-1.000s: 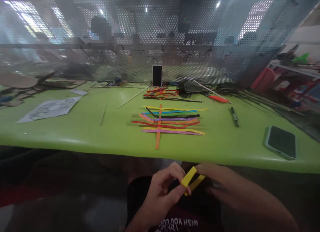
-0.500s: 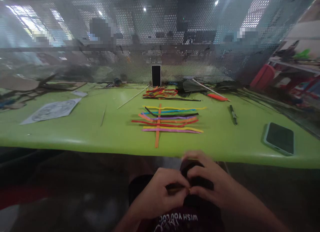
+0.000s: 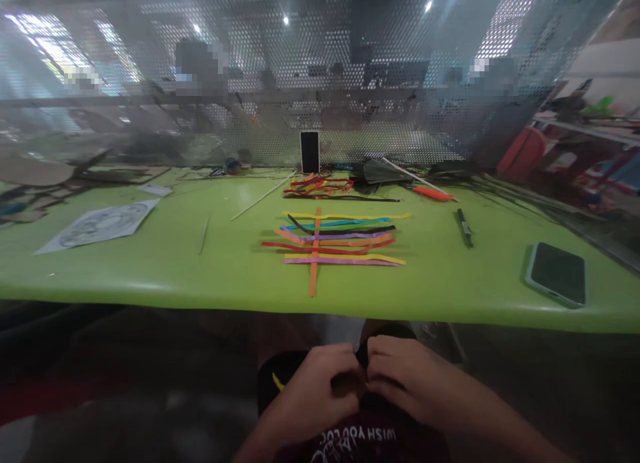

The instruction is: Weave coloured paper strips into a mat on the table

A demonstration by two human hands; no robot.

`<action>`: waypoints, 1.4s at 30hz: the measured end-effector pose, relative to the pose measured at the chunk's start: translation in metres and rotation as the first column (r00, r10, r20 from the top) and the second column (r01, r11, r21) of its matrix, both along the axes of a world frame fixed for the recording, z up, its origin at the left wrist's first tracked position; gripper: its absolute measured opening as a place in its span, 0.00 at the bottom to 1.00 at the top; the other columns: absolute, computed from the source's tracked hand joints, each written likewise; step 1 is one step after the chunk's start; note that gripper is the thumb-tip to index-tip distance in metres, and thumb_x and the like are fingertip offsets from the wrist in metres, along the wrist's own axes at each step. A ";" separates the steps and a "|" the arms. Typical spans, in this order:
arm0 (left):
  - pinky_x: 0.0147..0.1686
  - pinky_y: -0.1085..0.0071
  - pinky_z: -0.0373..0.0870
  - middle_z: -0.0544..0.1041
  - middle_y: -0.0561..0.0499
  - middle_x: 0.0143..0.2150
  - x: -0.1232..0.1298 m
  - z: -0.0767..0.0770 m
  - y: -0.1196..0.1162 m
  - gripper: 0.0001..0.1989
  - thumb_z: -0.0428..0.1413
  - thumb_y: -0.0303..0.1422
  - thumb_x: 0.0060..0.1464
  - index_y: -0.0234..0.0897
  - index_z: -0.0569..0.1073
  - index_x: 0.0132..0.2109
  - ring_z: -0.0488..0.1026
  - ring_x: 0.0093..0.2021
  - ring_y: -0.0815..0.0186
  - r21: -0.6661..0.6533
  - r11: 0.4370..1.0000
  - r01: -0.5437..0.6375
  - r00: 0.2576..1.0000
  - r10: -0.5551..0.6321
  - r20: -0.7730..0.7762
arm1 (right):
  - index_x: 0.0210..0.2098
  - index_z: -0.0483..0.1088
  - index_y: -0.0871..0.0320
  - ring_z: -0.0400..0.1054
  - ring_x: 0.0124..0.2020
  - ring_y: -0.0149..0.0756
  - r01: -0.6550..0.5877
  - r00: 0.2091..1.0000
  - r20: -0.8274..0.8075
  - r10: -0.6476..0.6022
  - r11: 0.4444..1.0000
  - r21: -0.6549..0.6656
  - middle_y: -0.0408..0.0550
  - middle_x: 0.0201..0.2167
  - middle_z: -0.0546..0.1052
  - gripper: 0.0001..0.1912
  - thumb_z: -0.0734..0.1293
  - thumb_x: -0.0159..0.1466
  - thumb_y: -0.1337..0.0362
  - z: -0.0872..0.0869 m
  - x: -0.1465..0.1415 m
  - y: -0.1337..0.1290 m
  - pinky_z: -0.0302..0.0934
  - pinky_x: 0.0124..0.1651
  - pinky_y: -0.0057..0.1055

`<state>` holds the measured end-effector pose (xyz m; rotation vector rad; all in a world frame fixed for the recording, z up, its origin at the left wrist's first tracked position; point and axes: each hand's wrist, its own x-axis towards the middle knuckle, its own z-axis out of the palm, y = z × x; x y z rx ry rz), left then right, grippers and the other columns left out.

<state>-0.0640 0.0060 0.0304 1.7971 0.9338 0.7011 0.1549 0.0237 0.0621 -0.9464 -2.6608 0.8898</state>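
Over my lap, below the table edge, my left hand [image 3: 325, 386] and my right hand [image 3: 400, 376] meet with curled fingers. Both are closed, and what lies between the fingertips is too dark and small to make out. A bit of yellow strip [image 3: 278, 382] shows beside my left hand. On the green table [image 3: 225, 276], an upright orange strip [image 3: 313, 280] crosses several coloured strips, among them a red strip [image 3: 340, 248], a blue strip [image 3: 345, 222] and a yellow strip [image 3: 370, 216].
A phone [image 3: 557, 274] and a pen [image 3: 465, 228] lie at the right. A printed paper [image 3: 100, 226] is at the left. Behind the strips are tangled red strips [image 3: 323, 184], an upright dark-screened device [image 3: 310, 151] and an orange-handled item [image 3: 433, 194].
My right hand has lowered and its fingers have curled in closer to my left hand. The yellow strip end has come into view beside my left hand. The view has shifted slightly.
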 end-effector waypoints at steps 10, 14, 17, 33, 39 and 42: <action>0.33 0.70 0.57 0.72 0.51 0.30 0.016 -0.054 0.000 0.08 0.50 0.22 0.53 0.37 0.65 0.28 0.68 0.32 0.64 0.081 0.969 -0.234 0.954 0.244 -0.176 | 0.38 0.74 0.57 0.74 0.39 0.37 0.247 0.952 0.110 -0.286 0.928 0.277 0.48 0.40 0.79 0.10 0.63 0.63 0.74 -0.072 -0.020 -0.005 0.64 0.41 0.30; 0.32 0.69 0.56 0.70 0.50 0.30 0.020 -0.069 0.001 0.08 0.50 0.21 0.51 0.38 0.63 0.28 0.67 0.31 0.63 0.183 0.937 -0.297 0.925 0.330 -0.187 | 0.36 0.74 0.57 0.75 0.37 0.37 0.301 0.936 0.048 -0.350 0.861 0.410 0.48 0.38 0.80 0.10 0.63 0.62 0.75 -0.092 -0.025 -0.004 0.64 0.37 0.30; 0.34 0.68 0.58 0.71 0.50 0.31 0.020 -0.073 0.000 0.08 0.49 0.21 0.53 0.39 0.63 0.29 0.69 0.33 0.62 0.159 0.937 -0.311 0.923 0.338 -0.183 | 0.33 0.73 0.57 0.74 0.33 0.37 0.326 0.932 -0.038 -0.361 0.787 0.524 0.47 0.34 0.80 0.09 0.63 0.62 0.75 -0.101 -0.029 -0.004 0.62 0.34 0.30; 0.33 0.70 0.59 0.75 0.50 0.34 0.013 -0.081 0.006 0.09 0.52 0.19 0.53 0.38 0.71 0.32 0.73 0.33 0.63 0.277 0.932 -0.234 0.840 0.337 -0.426 | 0.37 0.73 0.57 0.75 0.35 0.36 0.373 0.876 0.154 -0.456 0.845 0.382 0.47 0.37 0.80 0.11 0.63 0.64 0.77 -0.108 -0.042 -0.007 0.62 0.35 0.29; 0.33 0.70 0.59 0.76 0.51 0.36 0.017 -0.085 0.004 0.10 0.53 0.19 0.54 0.38 0.73 0.33 0.75 0.35 0.62 0.253 0.944 -0.213 0.818 0.314 -0.482 | 0.39 0.75 0.58 0.77 0.41 0.39 0.384 0.857 0.252 -0.450 0.883 0.270 0.49 0.40 0.81 0.13 0.62 0.64 0.78 -0.109 -0.040 -0.008 0.64 0.40 0.31; 0.33 0.70 0.59 0.77 0.50 0.36 0.018 -0.086 0.003 0.10 0.53 0.19 0.54 0.38 0.73 0.33 0.75 0.36 0.62 0.230 0.950 -0.209 0.823 0.298 -0.484 | 0.40 0.75 0.58 0.77 0.41 0.39 0.373 0.860 0.267 -0.436 0.892 0.255 0.49 0.40 0.81 0.14 0.62 0.64 0.79 -0.112 -0.040 -0.009 0.64 0.40 0.30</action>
